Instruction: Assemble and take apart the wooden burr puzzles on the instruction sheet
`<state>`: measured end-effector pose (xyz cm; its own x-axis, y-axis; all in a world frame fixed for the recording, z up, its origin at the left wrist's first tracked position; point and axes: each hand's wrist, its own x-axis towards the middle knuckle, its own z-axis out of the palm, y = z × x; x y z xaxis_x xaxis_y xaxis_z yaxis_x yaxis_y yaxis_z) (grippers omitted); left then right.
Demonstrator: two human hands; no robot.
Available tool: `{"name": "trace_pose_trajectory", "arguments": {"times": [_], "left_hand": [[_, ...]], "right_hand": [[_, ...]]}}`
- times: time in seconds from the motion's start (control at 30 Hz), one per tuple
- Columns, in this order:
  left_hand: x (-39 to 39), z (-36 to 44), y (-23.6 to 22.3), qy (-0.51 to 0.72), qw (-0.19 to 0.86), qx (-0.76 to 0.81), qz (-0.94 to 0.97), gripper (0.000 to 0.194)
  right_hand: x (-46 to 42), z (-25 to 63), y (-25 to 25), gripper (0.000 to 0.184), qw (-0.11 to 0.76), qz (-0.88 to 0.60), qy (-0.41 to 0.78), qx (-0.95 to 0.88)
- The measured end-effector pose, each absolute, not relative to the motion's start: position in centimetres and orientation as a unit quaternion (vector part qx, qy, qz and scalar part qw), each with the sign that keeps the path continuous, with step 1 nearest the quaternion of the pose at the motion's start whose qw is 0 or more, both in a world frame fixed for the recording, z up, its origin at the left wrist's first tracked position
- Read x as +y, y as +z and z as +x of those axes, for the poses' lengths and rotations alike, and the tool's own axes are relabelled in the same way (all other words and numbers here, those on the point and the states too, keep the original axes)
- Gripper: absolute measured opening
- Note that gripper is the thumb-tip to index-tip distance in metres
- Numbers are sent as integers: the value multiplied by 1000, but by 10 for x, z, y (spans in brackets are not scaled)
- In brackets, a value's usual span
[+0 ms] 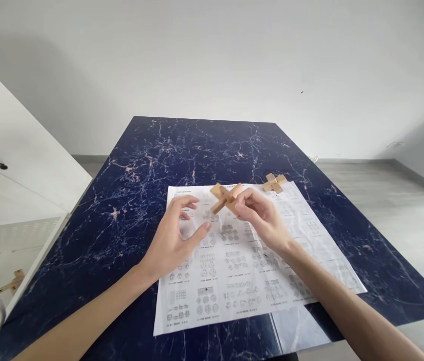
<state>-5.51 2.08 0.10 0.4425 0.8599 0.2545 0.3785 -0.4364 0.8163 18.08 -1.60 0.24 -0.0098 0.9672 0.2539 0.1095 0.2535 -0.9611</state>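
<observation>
My right hand (259, 215) pinches one arm of a wooden interlocking puzzle (227, 198), a cross of light wood bars, held above the sheet. To its left, my left hand (178, 233) is apart from the puzzle, thumb and fingers spread, with nothing between them. Beneath both hands lies a white paper sheet (242, 296) printed with small diagrams and text. Another wooden cross-shaped puzzle (274, 183) rests at the sheet's upper right edge.
The table (193, 150) has a dark blue marbled top. A white cabinet (16, 150) with a black handle stands at the left, and a wooden piece (11, 282) lies low beside it. A pale wall (212, 60) rises behind the table.
</observation>
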Motion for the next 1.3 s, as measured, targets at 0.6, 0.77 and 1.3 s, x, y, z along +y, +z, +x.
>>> {"name": "trace_pose_trajectory", "arguments": {"times": [0.6,0.77,1.3], "left_hand": [[19,-61,0,296,426,234,823,98],[21,-61,-1,302,419,236,823,96],[22,-61,4,284,465,242,803,93]], "right_hand": [[-21,182,-3,38,456,-259,671,-524],[-23,179,-3,35,462,-255,672,-519],[-22,176,-6,26,446,-229,700,-508]]}}
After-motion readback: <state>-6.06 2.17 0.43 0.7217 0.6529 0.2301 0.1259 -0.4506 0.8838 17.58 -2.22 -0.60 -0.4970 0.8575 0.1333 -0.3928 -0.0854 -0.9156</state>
